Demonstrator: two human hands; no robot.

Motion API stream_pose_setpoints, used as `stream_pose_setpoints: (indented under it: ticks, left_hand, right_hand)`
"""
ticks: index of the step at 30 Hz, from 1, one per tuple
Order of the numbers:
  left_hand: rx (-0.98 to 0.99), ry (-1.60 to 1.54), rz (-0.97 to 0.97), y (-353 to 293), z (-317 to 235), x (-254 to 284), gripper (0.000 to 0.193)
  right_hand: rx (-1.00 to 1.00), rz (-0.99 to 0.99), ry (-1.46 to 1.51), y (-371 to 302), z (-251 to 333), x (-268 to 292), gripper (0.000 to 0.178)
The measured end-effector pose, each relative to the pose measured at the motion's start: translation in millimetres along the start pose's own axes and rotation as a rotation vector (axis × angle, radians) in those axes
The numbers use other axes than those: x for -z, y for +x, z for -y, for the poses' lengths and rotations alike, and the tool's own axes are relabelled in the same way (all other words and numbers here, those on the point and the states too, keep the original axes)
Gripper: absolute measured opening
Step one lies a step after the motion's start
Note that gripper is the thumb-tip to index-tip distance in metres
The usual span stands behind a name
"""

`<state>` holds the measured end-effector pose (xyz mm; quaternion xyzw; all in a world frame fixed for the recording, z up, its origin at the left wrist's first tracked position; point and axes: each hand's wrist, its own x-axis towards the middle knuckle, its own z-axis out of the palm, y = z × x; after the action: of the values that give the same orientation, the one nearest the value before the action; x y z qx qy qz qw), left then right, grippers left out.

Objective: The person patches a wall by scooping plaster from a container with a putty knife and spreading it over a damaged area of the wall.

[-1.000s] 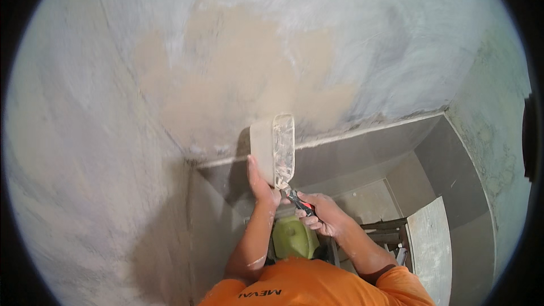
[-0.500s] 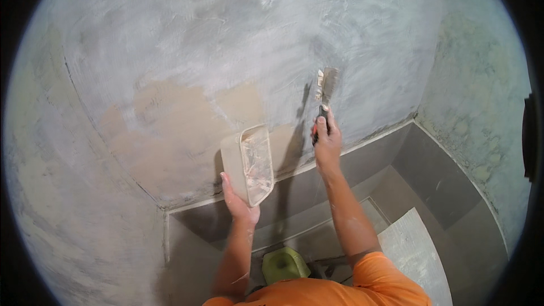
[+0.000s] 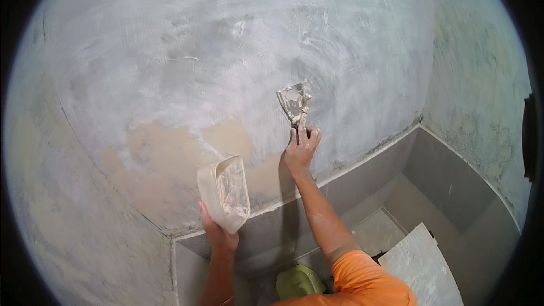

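Note:
My right hand [image 3: 303, 150] grips a putty knife [image 3: 293, 101] by its handle, which the fingers mostly hide. Pale filler is smeared and clumped over the blade, which lies against or close to the wall [image 3: 187, 39]; contact cannot be made out. Lower and to the left, my left hand [image 3: 220, 232] holds a cream plastic tub [image 3: 211, 190] from below. Its open side is tilted toward the right, and whitish filler coats the inside. Behind the tub, a beige bare patch [image 3: 164, 153] shows in the grey-white skimmed surface.
Grey tiles [image 3: 357, 184] run along the wall's base, with a light edge on top. A green plastic object [image 3: 298, 282] stands below by my body. A pale board [image 3: 425, 266] lies at the lower right. Another wall [image 3: 476, 85] meets this one at the right.
My right hand has moved left and a little down, and the knife has turned so its filler-covered face shows. The tub in my left hand sits lower and further left in view.

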<state>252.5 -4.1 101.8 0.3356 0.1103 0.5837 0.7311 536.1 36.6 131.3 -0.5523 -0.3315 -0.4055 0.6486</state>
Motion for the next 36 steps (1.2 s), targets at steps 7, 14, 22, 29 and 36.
stream_pose_setpoints:
  ticks: [7,14,22,29,36]
  left_hand:
    - [0.109,-0.025,0.006,17.3,12.6,7.4,0.060]
    - [0.186,-0.135,0.099,19.3,38.7,-5.1,0.062]
    - [0.250,-0.215,0.004,14.2,40.6,-12.0,0.060]
    - [0.320,-0.381,0.056,27.7,30.2,-28.5,0.057]
    - [0.205,-0.451,0.096,9.2,4.6,-50.4,0.056]
  right_hand:
    - [0.054,0.163,0.095,-2.9,-22.7,16.8,0.046]
    - [0.054,0.267,0.106,22.3,-7.7,44.0,0.043]
    - [0.192,0.447,0.319,72.0,29.7,47.6,0.038]
    - [-0.257,1.020,0.714,115.8,107.3,62.0,0.037]
    - [-0.232,1.536,0.449,132.0,136.3,94.6,0.028]
